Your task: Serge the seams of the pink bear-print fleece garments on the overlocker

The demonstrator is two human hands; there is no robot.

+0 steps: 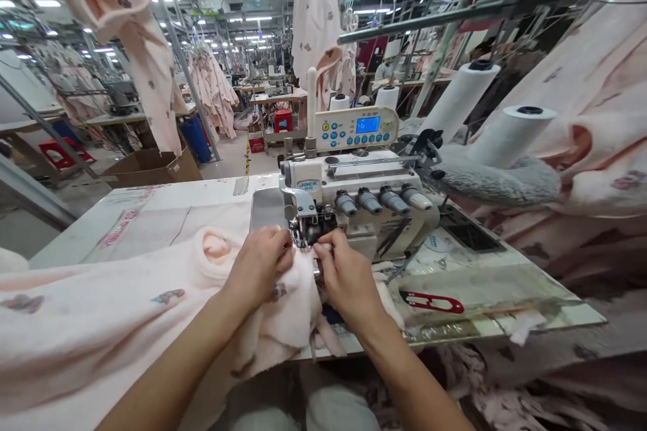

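Note:
A pink fleece garment (176, 276) with small printed figures lies over the left of the table, one edge of it under the presser foot (302, 240) of a white overlock sewing machine (354, 178). Just left of the foot, my left hand (263, 259) is closed on the fabric with its fingers bent. My right hand (344, 269) pinches the cloth edge close to the foot on the other side. The fingertips of both hands are partly hidden. The garment's round opening (216, 246) faces up beside my left hand.
Red thread snips (432, 302) lie on the table (571, 313) right of my right hand. White thread cones (515, 138) stand behind the machine at the right. Pink garments (318, 13) hang around, and a cardboard box (151, 167) sits beyond the table's far left edge.

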